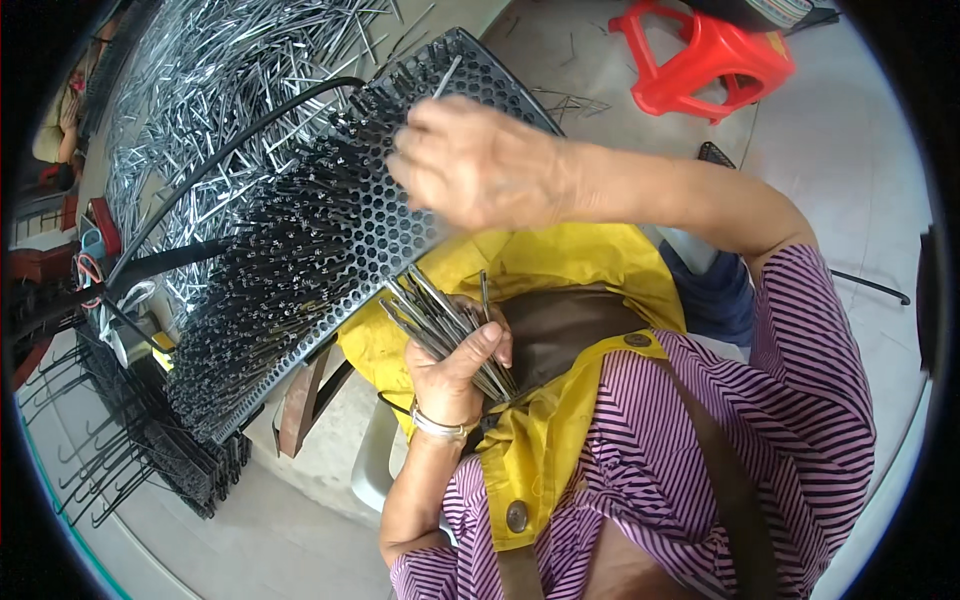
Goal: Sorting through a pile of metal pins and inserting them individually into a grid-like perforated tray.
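My left hand [450, 365], with a bracelet at the wrist, is wrapped around a bundle of thin metal rods [425, 315] in front of the yellow apron [525, 470]. My right hand [485, 165] is over the upper part of a grey perforated tray [385, 225], its fingers curled and blurred by motion. A single silvery rod [447, 77] sticks out past its knuckles and seems to be in its grip; the fingertips are hidden. Dense rows of dark rods [290, 235] stand in the tray's holes, leaving a band of holes bare along the near side.
Beyond the tray lies a big heap of loose silvery rods [220, 110]. A black curved bar [235, 150] crosses above the tray. Hooked black wires [95, 440] jut out at the lower left. A red plastic stool [700, 60] stands at the upper right. Another person's arm [68, 125] shows far left.
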Tool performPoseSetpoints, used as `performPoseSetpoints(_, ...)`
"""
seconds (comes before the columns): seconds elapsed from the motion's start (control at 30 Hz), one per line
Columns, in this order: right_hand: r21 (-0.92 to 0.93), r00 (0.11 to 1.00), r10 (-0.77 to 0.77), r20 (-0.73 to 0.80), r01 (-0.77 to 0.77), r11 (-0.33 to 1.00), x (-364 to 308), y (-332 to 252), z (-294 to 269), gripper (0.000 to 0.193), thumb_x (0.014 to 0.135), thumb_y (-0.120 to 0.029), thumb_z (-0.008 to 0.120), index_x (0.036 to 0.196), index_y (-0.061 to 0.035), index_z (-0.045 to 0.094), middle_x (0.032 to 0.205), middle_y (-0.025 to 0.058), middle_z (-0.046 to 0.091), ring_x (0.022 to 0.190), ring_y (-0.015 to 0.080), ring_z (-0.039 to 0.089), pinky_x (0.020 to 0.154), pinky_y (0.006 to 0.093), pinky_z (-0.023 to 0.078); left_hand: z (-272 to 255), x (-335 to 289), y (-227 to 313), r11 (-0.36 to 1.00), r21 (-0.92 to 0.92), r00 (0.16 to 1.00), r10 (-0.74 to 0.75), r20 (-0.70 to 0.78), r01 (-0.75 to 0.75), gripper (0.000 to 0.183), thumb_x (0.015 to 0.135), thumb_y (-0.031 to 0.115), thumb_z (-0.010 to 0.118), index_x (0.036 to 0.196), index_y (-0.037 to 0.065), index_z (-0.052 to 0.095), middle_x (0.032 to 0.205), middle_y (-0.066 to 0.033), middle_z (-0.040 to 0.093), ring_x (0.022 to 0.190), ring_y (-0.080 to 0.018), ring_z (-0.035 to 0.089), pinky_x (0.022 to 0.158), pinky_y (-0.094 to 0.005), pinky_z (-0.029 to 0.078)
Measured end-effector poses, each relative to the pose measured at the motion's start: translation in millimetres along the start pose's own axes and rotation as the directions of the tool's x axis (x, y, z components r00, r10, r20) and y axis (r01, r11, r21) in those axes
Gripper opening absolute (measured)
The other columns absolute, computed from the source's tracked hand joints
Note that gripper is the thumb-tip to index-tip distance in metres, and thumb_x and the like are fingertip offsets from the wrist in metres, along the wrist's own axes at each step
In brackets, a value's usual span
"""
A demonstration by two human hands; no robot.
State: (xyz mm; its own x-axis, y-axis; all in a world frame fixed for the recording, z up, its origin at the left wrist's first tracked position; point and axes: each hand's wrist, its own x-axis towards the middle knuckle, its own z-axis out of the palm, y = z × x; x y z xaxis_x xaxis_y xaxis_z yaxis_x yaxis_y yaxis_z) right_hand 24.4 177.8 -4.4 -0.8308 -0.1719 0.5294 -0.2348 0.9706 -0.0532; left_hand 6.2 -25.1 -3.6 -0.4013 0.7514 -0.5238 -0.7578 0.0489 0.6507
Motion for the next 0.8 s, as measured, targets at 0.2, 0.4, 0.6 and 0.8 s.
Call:
performPoseSetpoints(0.2,-0.021,0.998,-0.059,0.033,0.059,0.998,-22.5,-18.7,-10.3,0.034,0.061,-0.015,0.056,0.081,0.0121,0.055,0.091,0.0238,0.052,0.089,0.0351,0.049,0.070,0.0401,0.045,-1.2,-3.9,-3.5,1.000,0.011,1.000,-0.004,0.028,0.004,0.028,0.069,0.000,0.066,0.092,-0.002,0.049,0.072,-0.0138,0.056,0.058,-0.0199,0.053,0.054,-0.0287,0.044)
performPoseSetpoints(0.4,0.198,0.983,-0.155,-0.099,0.173,0.965,-45.5,-22.4,-17.8,0.031,0.058,-0.015,0.055,0.076,0.0103,0.052,0.087,0.0225,0.052,0.083,0.0339,0.050,0.066,0.0424,0.047,-8.0,-12.8,-5.8,0.982,0.156,0.991,-0.121,0.057,0.110,0.030,0.065,-0.001,0.066,0.090,-0.002,0.050,0.069,-0.0136,0.057,0.062,-0.0230,0.055,0.058,-0.0319,0.046)
performPoseSetpoints(0.6,0.141,0.947,-0.134,-0.291,0.181,0.973,-25.7,-10.1,-31.7,0.027,0.061,-0.007,0.061,0.083,0.0082,0.056,0.081,0.0176,0.054,0.071,0.0309,0.054,0.056,0.0345,0.048,-9.4,-16.6,-7.3,0.953,0.289,0.992,-0.116,0.055,0.096,0.028,0.066,-0.002,0.063,0.091,-0.003,0.050,0.069,-0.0125,0.057,0.060,-0.0213,0.056,0.057,-0.0314,0.047)
performPoseSetpoints(0.8,0.238,0.800,0.217,-0.560,-0.096,0.967,17.5,2.6,-27.7,0.022,0.066,0.000,0.065,0.087,0.0017,0.059,0.073,0.0094,0.057,0.064,0.0226,0.057,0.054,0.0285,0.047,-9.4,-18.4,-3.9,0.985,0.156,0.996,-0.085,0.035,0.079,0.024,0.071,-0.008,0.058,0.093,-0.003,0.049,0.071,-0.0104,0.057,0.060,-0.0182,0.057,0.056,-0.0284,0.047)
